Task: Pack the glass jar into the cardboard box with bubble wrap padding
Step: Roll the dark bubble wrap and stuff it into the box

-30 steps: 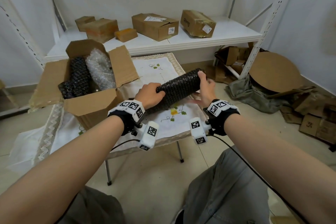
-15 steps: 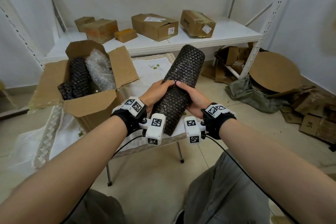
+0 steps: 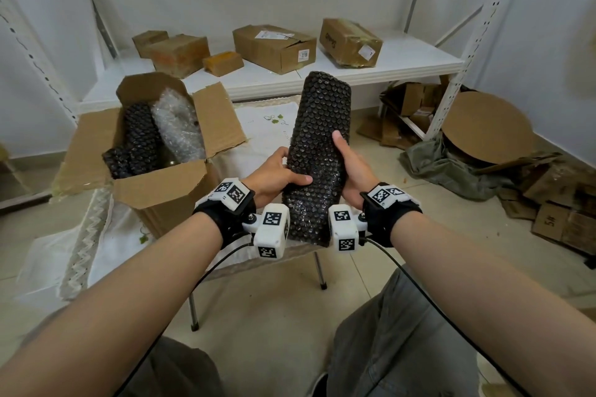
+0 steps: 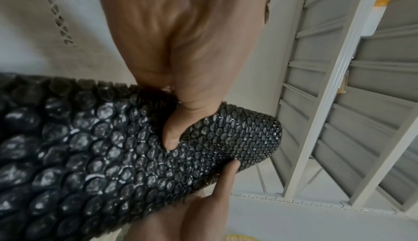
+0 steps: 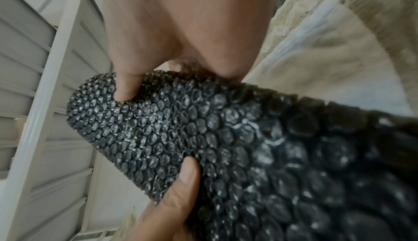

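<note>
Black roll (image 3: 317, 151) upright in the air, left hand (image 3: 274, 175) and right hand (image 3: 351, 171) clasped round it — open box (image 3: 161, 193) at table's left edge.

Long black bubble-wrap roll (image 3: 317, 151), cylindrical, held off the table, far end tilted up and away; open brown cardboard box (image 3: 161, 185), flaps spread, on the table left of the roll, containing black bubble-wrap pieces (image 3: 135, 142) beside a clear bubble-wrap bundle (image 3: 177, 126).
</note>
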